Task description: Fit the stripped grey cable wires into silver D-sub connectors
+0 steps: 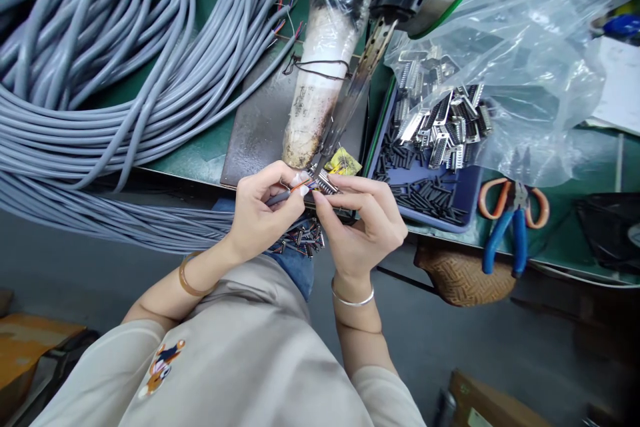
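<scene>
My left hand (263, 208) pinches the end of a grey cable (278, 199); thin coloured wires fan out from it toward the right. The fingertips wear small white covers. Opposite, my right hand (364, 219) is closed on a small metal multi-pin connector (326, 182), and its thumb and fingertips are close to the wire ends. Right above the connector is the lower end of a soldering iron (345, 117), clamped pointing down. Whether a wire touches the connector is hidden by the fingers.
Bundled grey cables (150, 113) cover the left. A plastic-wrapped duct (320, 67) hangs beside the iron. At right, a blue tray (470, 203) holds loose connectors (445, 123) and black sleeves (430, 197), near blue-handled pliers (507, 233). Wired connectors (305, 238) hang by my lap.
</scene>
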Motion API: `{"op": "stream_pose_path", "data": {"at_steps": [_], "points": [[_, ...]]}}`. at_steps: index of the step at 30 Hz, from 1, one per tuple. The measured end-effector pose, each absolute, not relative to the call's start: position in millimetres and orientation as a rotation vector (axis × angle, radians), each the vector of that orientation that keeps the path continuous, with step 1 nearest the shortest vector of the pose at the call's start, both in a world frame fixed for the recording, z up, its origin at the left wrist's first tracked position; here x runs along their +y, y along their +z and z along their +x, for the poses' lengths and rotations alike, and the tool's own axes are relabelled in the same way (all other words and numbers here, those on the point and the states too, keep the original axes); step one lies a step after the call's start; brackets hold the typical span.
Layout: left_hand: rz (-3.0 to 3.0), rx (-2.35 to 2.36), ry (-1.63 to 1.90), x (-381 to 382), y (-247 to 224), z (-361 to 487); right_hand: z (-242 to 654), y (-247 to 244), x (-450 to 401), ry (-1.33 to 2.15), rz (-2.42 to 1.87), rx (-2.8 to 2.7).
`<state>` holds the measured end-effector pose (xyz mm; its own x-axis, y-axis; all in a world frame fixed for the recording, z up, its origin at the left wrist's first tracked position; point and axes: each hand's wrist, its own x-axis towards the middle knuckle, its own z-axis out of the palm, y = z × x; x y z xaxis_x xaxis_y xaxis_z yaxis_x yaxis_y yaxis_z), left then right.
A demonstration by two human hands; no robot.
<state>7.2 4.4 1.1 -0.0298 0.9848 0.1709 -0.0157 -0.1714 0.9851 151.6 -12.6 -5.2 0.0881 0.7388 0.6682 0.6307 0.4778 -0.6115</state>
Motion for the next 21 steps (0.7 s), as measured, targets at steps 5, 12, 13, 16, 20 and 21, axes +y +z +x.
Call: {"op": "stream_pose_path", "data": {"at_steps": [5, 12, 13, 16, 20, 21], "points": [[1.297, 1.131, 1.359, 4.8, 1.3, 7.1, 151.9, -4.3, -12.5, 0.095, -1.217, -1.624], [1.266, 1.133, 1.331, 4.9, 0.2, 7.1, 152.9, -8.2, -13.9, 0.147, -1.227, -1.655], [1.266, 1.140, 1.331, 4.7, 0.2, 7.0, 152.9, -8.3, -13.8, 0.147, -1.228, -1.658], [1.266, 1.145, 1.324, 4.1, 0.4, 6.7, 153.3, -8.2, -13.4, 0.128, -1.226, -1.662], [1.279, 1.120, 1.322, 3.4, 0.3, 6.0, 154.8, -6.8, -13.9, 0.097, -1.227, -1.703], [1.283, 1.112, 1.322, 3.3, 0.2, 5.9, 155.1, -6.3, -14.3, 0.086, -1.230, -1.717]]}}
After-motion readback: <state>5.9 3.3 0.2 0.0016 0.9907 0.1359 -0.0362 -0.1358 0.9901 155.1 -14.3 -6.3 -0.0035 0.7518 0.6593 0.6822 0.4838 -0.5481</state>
